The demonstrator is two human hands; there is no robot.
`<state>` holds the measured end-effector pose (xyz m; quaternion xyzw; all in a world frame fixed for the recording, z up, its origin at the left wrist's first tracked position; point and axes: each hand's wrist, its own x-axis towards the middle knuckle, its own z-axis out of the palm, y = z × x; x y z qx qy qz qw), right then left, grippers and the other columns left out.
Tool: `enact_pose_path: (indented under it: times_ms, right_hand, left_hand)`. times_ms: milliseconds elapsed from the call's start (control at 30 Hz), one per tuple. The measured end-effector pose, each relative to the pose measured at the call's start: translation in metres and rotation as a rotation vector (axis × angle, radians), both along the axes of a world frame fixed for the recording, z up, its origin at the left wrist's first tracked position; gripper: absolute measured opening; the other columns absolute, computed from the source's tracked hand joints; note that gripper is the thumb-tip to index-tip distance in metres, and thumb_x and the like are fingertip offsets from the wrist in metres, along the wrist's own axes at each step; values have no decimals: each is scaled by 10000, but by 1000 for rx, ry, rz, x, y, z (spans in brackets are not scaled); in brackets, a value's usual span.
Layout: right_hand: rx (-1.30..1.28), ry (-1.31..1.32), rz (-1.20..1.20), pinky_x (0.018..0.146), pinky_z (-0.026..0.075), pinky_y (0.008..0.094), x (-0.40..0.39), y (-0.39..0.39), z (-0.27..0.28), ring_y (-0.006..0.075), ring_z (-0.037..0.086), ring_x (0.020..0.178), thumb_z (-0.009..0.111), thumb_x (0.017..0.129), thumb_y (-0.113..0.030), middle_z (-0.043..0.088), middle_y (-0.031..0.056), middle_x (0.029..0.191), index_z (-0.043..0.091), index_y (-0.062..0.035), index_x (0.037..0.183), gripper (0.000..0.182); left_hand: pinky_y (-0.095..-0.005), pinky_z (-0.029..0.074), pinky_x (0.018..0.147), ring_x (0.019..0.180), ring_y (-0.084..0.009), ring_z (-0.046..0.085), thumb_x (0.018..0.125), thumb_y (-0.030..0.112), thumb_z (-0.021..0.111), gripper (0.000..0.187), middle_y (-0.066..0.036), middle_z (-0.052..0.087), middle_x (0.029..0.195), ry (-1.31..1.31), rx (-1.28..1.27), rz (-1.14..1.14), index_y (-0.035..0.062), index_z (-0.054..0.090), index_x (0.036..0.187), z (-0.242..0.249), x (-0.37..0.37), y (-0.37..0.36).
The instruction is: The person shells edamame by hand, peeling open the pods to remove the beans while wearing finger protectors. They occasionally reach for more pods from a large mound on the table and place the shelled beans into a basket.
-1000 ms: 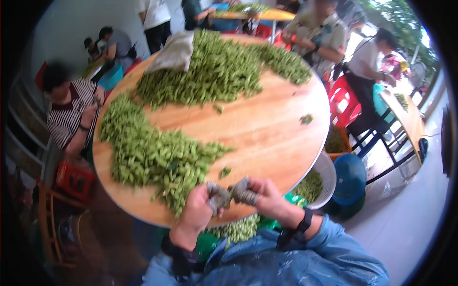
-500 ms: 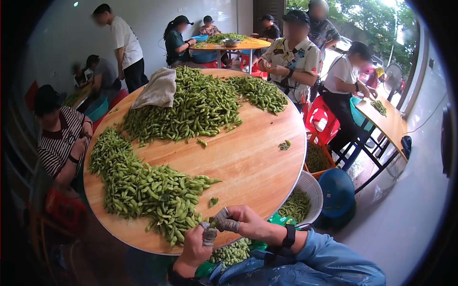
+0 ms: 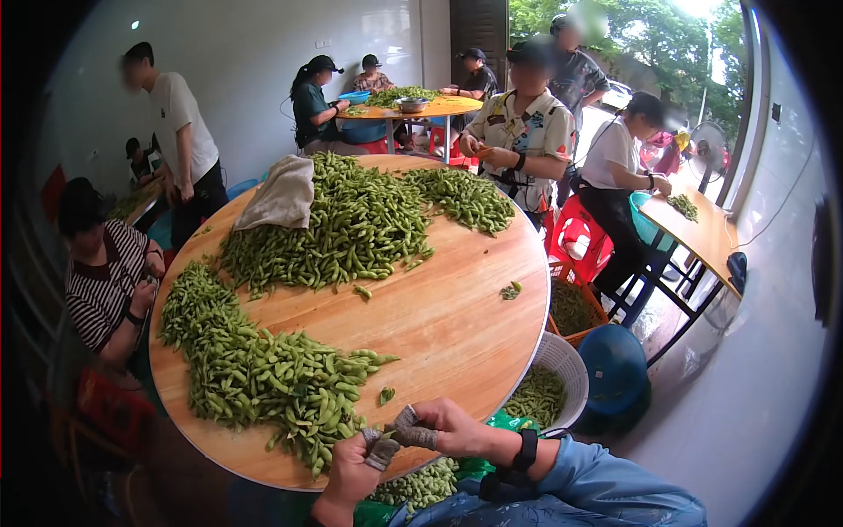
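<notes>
— Where am I in this, going by the head view?

— Early, I judge. My left hand [image 3: 356,465] and right hand [image 3: 439,428] meet at the table's [image 3: 457,325] 6 o'clock edge, both with taped fingertips [image 3: 384,450]. The fingers of both are drawn in narrow, pinched together on something small between them. I take it for one pod, but it is too hidden by the tape to say for sure.

— And what is waiting?

— The near heap [image 3: 263,369] lies just past my hands, from 7 to 9 o'clock on the table, touching distance from the left hand. A bigger far heap [image 3: 351,220] sits at 11 to 12 o'clock with a cloth sack [image 3: 281,193] lying on it. That is a lot of pods not yet handled.

— Anything finished?

— Below the table edge, at my lap, a green bag [image 3: 421,483] holds some pods, and a white basket [image 3: 571,360] at 4 o'clock on the floor holds more. Both look modest beside the heaps, so I reckon most of the work remains.

— Others?

— A person in stripes [image 3: 101,281] sits at 9 o'clock, and another [image 3: 522,132] stands at 1 o'clock, each with hands busy at their own spot.
</notes>
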<state>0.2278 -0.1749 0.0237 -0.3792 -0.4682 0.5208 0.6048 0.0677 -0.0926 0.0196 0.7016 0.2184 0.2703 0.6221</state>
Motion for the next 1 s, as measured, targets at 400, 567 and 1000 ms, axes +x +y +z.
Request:
enact_pose_path:
  times_ms: [400,567,1000]
  right_hand:
    - [107,-709,-263,546,418,380,-11,-7,7,359,528,641,593,706,-55,531,201,693,507,-2,748,109]
    - [211,-801,-323,510,401,391,-12,-4,8,369,494,592,609,668,-48,495,175,634,505,-20,725,123]
    - [-292,100,-63,594,381,185,4,-7,1,41,476,661,572,823,-156,573,-9,773,579,-21,940,179]
  left_hand:
    - [-226,413,486,568,-64,527,764,2,550,80,-61,575,627,172,79,106,-38,532,830,7,1,0]
    - [-257,422,546,601,-92,503,736,-38,461,109,-77,554,653,130,214,130,-36,516,829,-2,6,0]
    - [-203,395,570,633,-48,454,817,16,506,58,23,524,678,94,107,-6,-22,542,844,5,1,-3]
